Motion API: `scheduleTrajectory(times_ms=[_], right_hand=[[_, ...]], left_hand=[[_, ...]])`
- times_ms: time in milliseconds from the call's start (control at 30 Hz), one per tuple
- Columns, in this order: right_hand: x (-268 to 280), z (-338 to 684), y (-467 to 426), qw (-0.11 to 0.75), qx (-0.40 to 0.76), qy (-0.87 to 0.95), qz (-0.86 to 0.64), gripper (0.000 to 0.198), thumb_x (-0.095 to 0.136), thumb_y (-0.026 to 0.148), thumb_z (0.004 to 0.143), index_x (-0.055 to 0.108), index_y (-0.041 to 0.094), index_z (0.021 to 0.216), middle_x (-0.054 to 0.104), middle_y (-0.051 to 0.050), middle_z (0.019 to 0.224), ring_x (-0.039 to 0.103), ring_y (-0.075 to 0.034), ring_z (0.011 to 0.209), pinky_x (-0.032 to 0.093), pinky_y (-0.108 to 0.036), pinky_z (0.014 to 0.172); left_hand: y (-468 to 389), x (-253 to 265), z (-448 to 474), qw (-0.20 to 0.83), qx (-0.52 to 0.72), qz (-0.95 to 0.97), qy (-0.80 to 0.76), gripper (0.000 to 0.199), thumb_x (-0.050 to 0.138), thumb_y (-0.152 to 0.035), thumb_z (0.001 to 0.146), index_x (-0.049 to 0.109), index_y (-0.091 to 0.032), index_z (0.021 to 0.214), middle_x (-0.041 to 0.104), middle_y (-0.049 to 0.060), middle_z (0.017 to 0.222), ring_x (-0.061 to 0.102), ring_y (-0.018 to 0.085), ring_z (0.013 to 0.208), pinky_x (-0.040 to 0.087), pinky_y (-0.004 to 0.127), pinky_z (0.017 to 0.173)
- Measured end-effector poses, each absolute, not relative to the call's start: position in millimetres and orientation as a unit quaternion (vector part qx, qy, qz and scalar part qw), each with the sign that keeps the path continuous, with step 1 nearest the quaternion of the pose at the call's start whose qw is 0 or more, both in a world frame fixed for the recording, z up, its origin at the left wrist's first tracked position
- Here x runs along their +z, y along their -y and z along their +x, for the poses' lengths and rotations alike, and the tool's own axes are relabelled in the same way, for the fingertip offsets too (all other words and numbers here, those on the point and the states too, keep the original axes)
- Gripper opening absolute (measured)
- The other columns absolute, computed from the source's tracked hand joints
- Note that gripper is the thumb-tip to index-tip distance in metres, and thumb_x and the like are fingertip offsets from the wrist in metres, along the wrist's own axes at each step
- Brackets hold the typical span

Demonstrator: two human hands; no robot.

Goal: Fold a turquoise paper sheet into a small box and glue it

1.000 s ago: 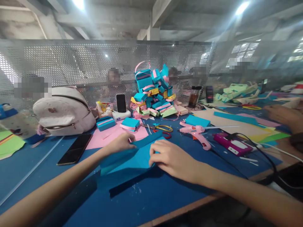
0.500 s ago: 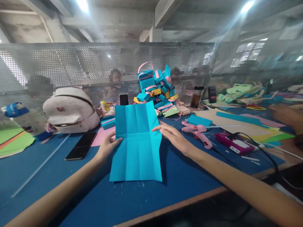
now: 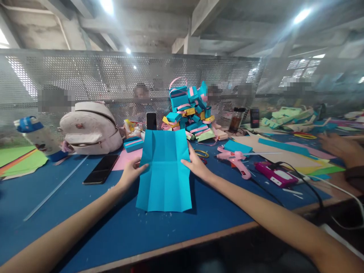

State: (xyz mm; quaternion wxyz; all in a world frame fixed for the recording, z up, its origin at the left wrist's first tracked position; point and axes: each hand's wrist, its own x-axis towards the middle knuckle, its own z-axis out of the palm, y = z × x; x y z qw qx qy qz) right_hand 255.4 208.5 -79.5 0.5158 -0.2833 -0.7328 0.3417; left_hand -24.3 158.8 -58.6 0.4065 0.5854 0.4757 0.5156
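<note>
A creased sheet of blue paper (image 3: 165, 178) stands tilted up over the blue tabletop, its lower edge towards me. Vertical and horizontal fold lines cross it. My left hand (image 3: 133, 172) grips its left edge, thumb on the front face and fingers partly behind. On the opposite edge my right hand (image 3: 196, 165) pinches the paper the same way, its fingers mostly hidden behind the sheet. Beyond the paper rises a pile of small folded paper boxes (image 3: 179, 99) in blue, pink and yellow.
To the left are a black phone (image 3: 101, 169), a white backpack (image 3: 91, 131) and a bottle (image 3: 42, 140). A pink glue gun (image 3: 234, 159) and a magenta power strip (image 3: 275, 174) with cables lie right. Another person's hand (image 3: 337, 148) is at far right.
My right hand has gone from touching the sheet with outstretched fingers to gripping its right edge. The paper's sides now bend more along the creases. The view has shifted slightly.
</note>
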Motion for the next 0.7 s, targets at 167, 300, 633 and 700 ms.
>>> scheduleTrajectory(times_ms=[167, 300, 633, 700], right_hand=[[-80.4, 253.8, -206.7, 0.503, 0.346, 0.745, -0.268, 0.08, 0.057, 0.033, 0.086, 0.018, 0.026, 0.156, 0.029, -0.003, 0.159, 0.027, -0.024, 0.147, 0.022, -0.044, 0.122], [-79.4, 250.5, -201.7, 0.5, 0.364, 0.74, -0.264, 0.075, 0.057, 0.034, 0.086, 0.025, 0.027, 0.153, 0.043, -0.005, 0.152, 0.043, -0.027, 0.138, 0.031, -0.047, 0.118], [-79.5, 253.8, -200.0, 0.489, 0.368, 0.743, -0.271, 0.062, 0.058, 0.04, 0.089, 0.039, 0.026, 0.146, 0.051, -0.007, 0.145, 0.042, -0.029, 0.138, 0.037, -0.049, 0.114], [-79.6, 253.9, -199.4, 0.481, 0.367, 0.745, -0.281, 0.058, 0.058, 0.041, 0.089, 0.042, 0.026, 0.143, 0.051, -0.008, 0.145, 0.045, -0.029, 0.136, 0.036, -0.05, 0.114]], left_hand=[[-160.4, -63.7, -27.6, 0.374, 0.513, 0.588, -0.501, 0.053, 0.084, -0.056, 0.056, 0.075, -0.016, 0.088, 0.079, 0.01, 0.093, 0.073, 0.029, 0.084, 0.059, 0.04, 0.076], [-162.8, -66.4, -31.7, 0.35, 0.508, 0.598, -0.512, 0.049, 0.083, -0.053, 0.059, 0.076, -0.016, 0.09, 0.079, 0.008, 0.092, 0.073, 0.028, 0.082, 0.059, 0.038, 0.075], [-157.2, -60.1, -29.1, 0.309, 0.493, 0.617, -0.53, 0.036, 0.083, -0.041, 0.06, 0.077, -0.015, 0.085, 0.079, 0.008, 0.086, 0.073, 0.028, 0.075, 0.059, 0.037, 0.067], [-156.1, -58.9, -27.7, 0.303, 0.495, 0.618, -0.531, 0.036, 0.083, -0.04, 0.06, 0.076, -0.014, 0.083, 0.079, 0.008, 0.084, 0.073, 0.028, 0.074, 0.059, 0.037, 0.065]])
